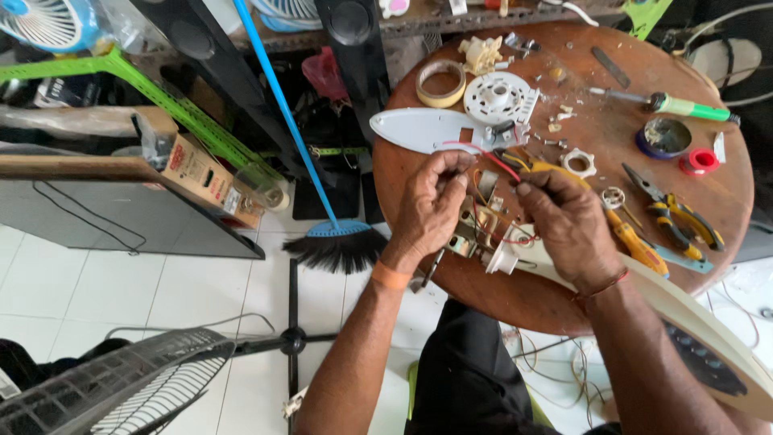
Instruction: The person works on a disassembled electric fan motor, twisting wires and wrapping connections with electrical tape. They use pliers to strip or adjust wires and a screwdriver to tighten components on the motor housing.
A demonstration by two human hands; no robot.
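Observation:
Over a round brown wooden table [708,209], my left hand [431,201] pinches a thin red wire [493,157] between thumb and fingers. My right hand [568,221] pinches the other end of the wiring near a yellow lead. Below both hands sits a small metal and white plastic switch assembly [483,242] with several red and yellow wires. A cream fan housing [692,322] lies under my right forearm. A white oval cover [419,129] lies just beyond my left hand.
On the table lie a white round gear part [497,97], a tape roll [440,83], a green-handled screwdriver [684,105], yellow pliers [680,213], a yellow-handled tool [632,238] and red tape [699,162]. A blue-handled broom [338,242] and a fan grille [121,387] stand at left.

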